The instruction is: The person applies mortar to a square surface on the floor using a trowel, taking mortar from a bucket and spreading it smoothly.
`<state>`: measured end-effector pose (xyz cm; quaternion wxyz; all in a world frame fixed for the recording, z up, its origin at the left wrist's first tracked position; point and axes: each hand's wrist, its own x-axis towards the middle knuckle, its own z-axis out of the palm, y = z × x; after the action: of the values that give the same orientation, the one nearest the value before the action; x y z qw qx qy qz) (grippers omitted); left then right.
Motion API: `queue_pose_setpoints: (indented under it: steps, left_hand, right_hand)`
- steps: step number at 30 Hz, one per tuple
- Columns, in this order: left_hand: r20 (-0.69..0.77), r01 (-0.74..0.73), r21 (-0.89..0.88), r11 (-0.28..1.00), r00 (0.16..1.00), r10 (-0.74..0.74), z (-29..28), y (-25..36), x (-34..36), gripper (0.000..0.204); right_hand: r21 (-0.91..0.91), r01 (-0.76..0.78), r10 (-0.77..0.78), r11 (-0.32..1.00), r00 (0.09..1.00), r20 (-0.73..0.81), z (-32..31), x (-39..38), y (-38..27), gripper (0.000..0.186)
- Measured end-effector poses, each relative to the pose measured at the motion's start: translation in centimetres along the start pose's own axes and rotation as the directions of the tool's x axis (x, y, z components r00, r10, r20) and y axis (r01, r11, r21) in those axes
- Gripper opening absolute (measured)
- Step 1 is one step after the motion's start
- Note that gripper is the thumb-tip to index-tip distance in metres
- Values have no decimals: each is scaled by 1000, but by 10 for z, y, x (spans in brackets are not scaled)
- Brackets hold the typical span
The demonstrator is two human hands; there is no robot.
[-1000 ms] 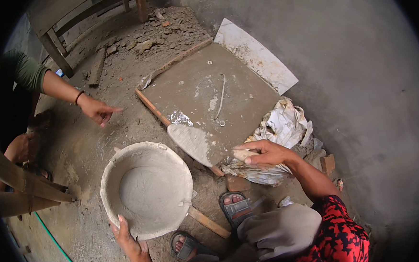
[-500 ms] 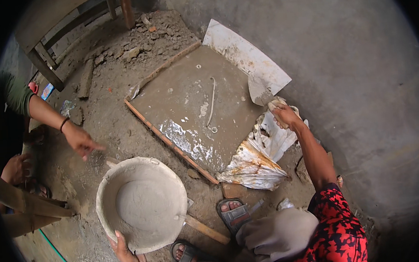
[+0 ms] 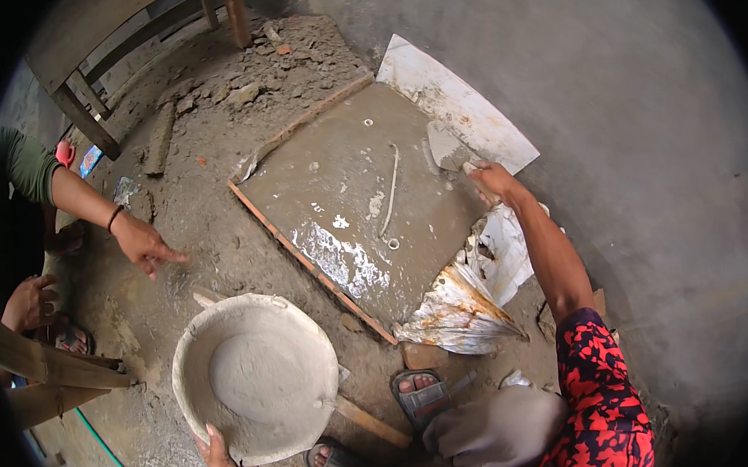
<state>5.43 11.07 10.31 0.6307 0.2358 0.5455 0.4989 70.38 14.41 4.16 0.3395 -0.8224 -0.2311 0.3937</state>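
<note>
My right hand (image 3: 493,183) grips the handle of a trowel (image 3: 448,147), fingers wrapped round it. The trowel's pointed, cement-smeared blade lies over the far right edge of a wet cement slab (image 3: 320,185), beside a dirty white sheet (image 3: 460,100). A bent pale strip (image 3: 390,190) and a few small rings rest on the slab. Near the bottom left, my left hand (image 3: 224,465) holds the rim of a round basin (image 3: 312,348) coated in grey cement, its thumb inside and the other fingers underneath, largely hidden. A wet grey layer covers the basin's bottom.
A co-worker's hand (image 3: 148,247) points toward the slab from the left. Wooden strips (image 3: 307,259) border the slab; a crumpled, stained white sack (image 3: 464,309) lies at its near right corner. Rubble (image 3: 295,63) and a wooden bench (image 3: 80,46) stand beyond. A green hose (image 3: 114,459) runs at lower left.
My right hand has moved the trowel away from me and left, off the sack and further over the slab's edge. My left hand stays on the basin. The view has shifted slightly.
</note>
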Motion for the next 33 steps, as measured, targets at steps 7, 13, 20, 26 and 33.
queue_pose_setpoints:
  steps: [7,13,20,26,33]
  left_hand:
    - [-19,18,7,1000,1000,-18,8,3,-1,56]
    - [-94,32,-30,999,995,-35,1,0,1,53]
    - [-107,55,-19,998,993,-57,3,3,2,54]
    - [-96,63,-26,998,993,-65,6,6,3,54]
    - [-73,65,-37,997,995,-68,4,6,5,55]
  right_hand:
    - [-174,59,-65,983,997,-28,22,67,-52,29]
    - [-145,35,-46,989,996,-70,33,95,-79,21]
    - [-185,81,-97,979,992,-79,48,122,-95,23]
    - [-378,170,-215,910,974,-77,40,150,-106,36]
    - [-541,192,-292,819,951,-104,-2,128,-76,45]
